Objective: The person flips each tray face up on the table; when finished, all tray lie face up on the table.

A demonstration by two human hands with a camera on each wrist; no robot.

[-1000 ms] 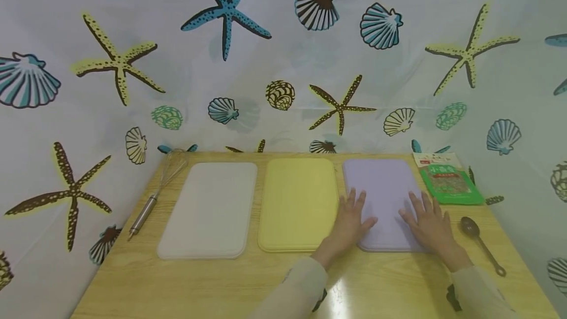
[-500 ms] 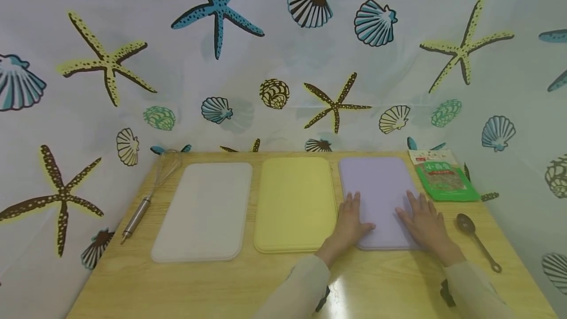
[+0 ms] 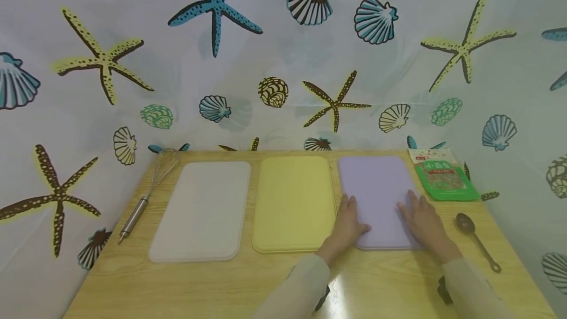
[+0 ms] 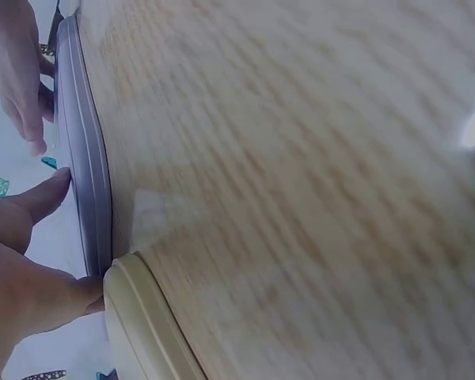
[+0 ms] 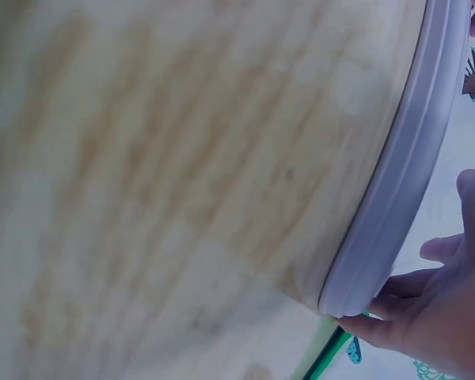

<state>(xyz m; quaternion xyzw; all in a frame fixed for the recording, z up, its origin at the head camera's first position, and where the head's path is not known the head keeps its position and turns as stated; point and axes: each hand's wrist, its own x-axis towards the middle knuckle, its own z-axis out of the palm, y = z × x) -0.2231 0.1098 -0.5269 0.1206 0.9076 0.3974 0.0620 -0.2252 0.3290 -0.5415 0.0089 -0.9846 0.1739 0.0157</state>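
A purple rectangular plastic slab (image 3: pixel 375 181) with a stepped rim, like an overturned tray, lies flat on the wooden table. My left hand (image 3: pixel 347 225) holds its left side, with the thumb on the top edge. In the left wrist view its fingers (image 4: pixel 79 293) reach down between the purple slab and the yellow slab (image 4: pixel 142 321). At the opposite side my right hand (image 3: pixel 426 223) has its fingers (image 5: pixel 380 324) bent round the rim, thumb above the top. Whatever lies under the slab is hidden.
Left of the yellow slab lies a matching white slab (image 3: pixel 201 210). A metal whisk (image 3: pixel 141 203) rests at the far left. On the right are a green food packet (image 3: pixel 445 181) and a dark spoon (image 3: pixel 476 238). Patterned cloth (image 3: pixel 283 38) walls the table's back and sides.
Both hands were spread flatter on the purple slab; their fingers have since drawn to its left and right edges and bent. The head view shifted slightly. The slabs stayed in place.
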